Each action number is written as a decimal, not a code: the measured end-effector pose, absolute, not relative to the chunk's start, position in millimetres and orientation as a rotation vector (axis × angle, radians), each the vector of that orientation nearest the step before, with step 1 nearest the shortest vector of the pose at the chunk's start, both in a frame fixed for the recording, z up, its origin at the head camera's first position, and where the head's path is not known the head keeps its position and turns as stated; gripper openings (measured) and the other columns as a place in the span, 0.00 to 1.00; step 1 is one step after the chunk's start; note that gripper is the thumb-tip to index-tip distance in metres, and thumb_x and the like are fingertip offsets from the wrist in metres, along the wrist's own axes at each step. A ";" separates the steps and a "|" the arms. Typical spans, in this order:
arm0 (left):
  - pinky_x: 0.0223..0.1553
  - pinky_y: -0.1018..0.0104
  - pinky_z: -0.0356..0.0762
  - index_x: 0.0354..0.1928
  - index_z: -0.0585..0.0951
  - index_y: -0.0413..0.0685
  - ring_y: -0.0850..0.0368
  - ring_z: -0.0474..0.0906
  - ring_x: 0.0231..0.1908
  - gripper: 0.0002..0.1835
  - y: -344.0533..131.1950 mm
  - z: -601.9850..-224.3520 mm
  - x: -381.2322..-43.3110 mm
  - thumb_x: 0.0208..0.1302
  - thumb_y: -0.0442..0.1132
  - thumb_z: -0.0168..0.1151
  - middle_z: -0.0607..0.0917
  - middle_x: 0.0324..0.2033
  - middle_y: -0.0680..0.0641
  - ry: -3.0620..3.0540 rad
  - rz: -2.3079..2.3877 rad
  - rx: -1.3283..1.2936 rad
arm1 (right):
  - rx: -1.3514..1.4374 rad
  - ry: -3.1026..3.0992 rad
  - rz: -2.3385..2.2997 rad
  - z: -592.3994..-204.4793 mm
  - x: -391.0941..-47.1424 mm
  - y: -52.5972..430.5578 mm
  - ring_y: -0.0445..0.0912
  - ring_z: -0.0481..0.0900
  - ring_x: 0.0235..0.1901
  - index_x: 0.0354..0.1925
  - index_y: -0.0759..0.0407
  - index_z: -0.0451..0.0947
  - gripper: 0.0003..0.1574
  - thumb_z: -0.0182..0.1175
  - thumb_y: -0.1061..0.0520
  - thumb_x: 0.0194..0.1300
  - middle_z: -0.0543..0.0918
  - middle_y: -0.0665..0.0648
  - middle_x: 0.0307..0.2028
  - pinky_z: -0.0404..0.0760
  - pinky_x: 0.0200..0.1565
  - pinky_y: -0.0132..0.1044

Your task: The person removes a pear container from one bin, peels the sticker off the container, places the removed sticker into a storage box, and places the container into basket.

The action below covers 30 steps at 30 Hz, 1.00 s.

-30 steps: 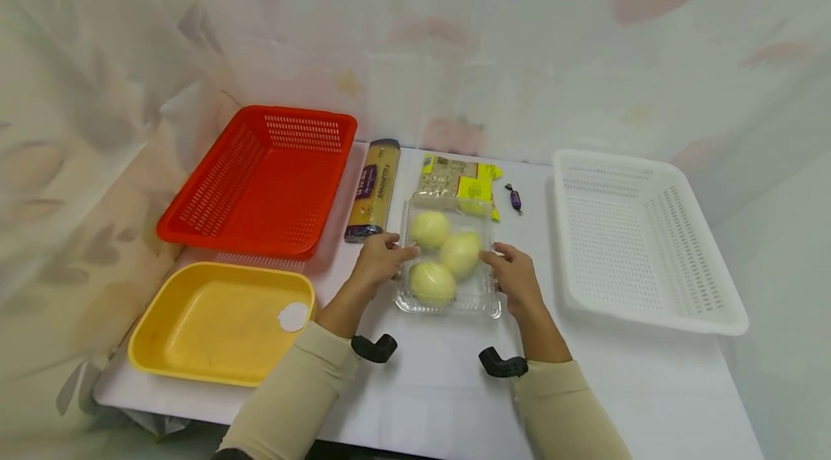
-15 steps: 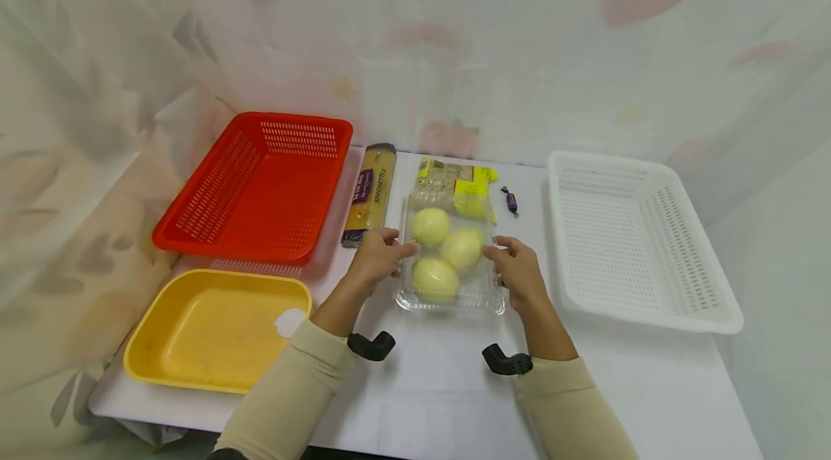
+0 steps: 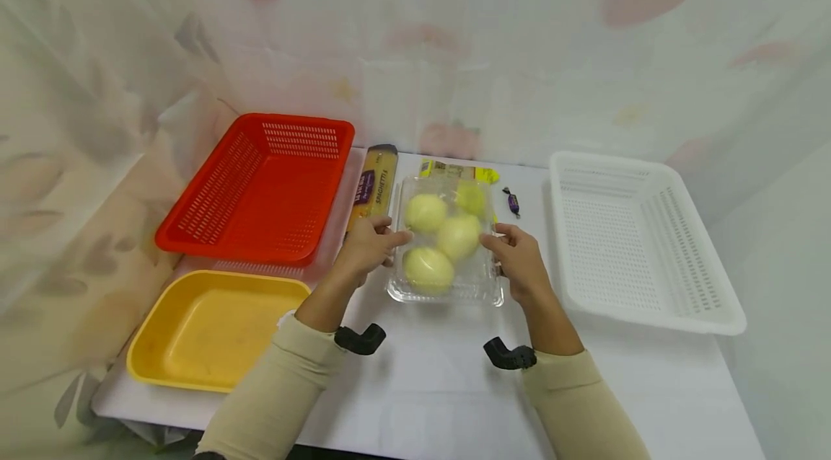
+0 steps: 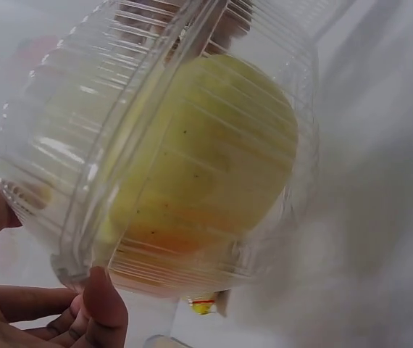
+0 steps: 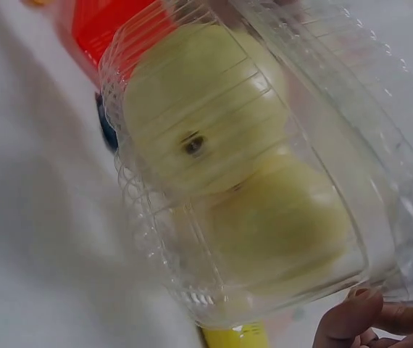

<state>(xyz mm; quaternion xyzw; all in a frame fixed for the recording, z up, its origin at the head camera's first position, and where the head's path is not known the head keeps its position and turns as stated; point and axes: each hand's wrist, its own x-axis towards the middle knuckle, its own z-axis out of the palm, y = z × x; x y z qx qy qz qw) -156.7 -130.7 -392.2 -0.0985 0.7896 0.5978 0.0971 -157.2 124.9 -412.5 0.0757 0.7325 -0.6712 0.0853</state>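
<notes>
Both hands hold a clear plastic clamshell container (image 3: 461,283) by its opposite sides in the head view. Inside sit three round, pale yellow fruits (image 3: 428,269), which look like apples or pears; one shows an orange blush (image 4: 170,239) in the left wrist view, and another a dark blossom end (image 5: 194,143) in the right. My left hand (image 3: 366,249) pinches the left rim, with its thumb (image 4: 105,297) on the edge. On the right rim, my right hand (image 3: 521,262) pinches with thumb and fingers. The container appears raised off the table and covers part of a yellow-ended food bag (image 3: 448,170).
A spaghetti pack (image 3: 376,182) lies left of the container, partly behind my left hand. A purple-wrapped candy (image 3: 513,202) lies right of the bag. At the left stand a red basket (image 3: 311,247) and a yellow basin (image 3: 149,366); a white basket (image 3: 656,319) stands at the right.
The container has moved slightly away from me and appears lifted, now covering more of the food bag. Both hands keep hold of it; the left sleeve now hides most of the basin's white patch.
</notes>
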 end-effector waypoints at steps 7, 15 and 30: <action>0.26 0.64 0.78 0.51 0.78 0.35 0.47 0.71 0.36 0.20 -139.2 -371.8 -154.8 0.60 0.39 0.68 0.72 0.40 0.38 2.385 1.798 -0.208 | 0.170 2.174 -2.021 -395.1 -156.4 118.8 0.41 0.66 0.25 0.63 0.65 0.68 0.34 0.64 0.53 0.63 0.70 0.55 0.34 0.73 0.24 0.33; 0.29 0.65 0.80 0.61 0.72 0.32 0.47 0.73 0.37 0.31 -151.4 -350.6 -152.6 0.61 0.41 0.69 0.73 0.49 0.37 2.340 1.816 -0.226 | 0.086 2.154 -2.050 -375.5 -157.1 110.6 0.42 0.67 0.24 0.64 0.66 0.68 0.34 0.64 0.54 0.63 0.70 0.56 0.35 0.73 0.22 0.32; 0.37 0.60 0.80 0.62 0.73 0.36 0.46 0.76 0.38 0.31 -206.5 -314.4 -158.2 0.60 0.44 0.69 0.78 0.51 0.42 2.401 1.755 -0.223 | -0.018 2.173 -1.952 -339.7 -170.3 63.2 0.46 0.70 0.29 0.67 0.63 0.66 0.39 0.65 0.51 0.62 0.73 0.57 0.38 0.76 0.24 0.33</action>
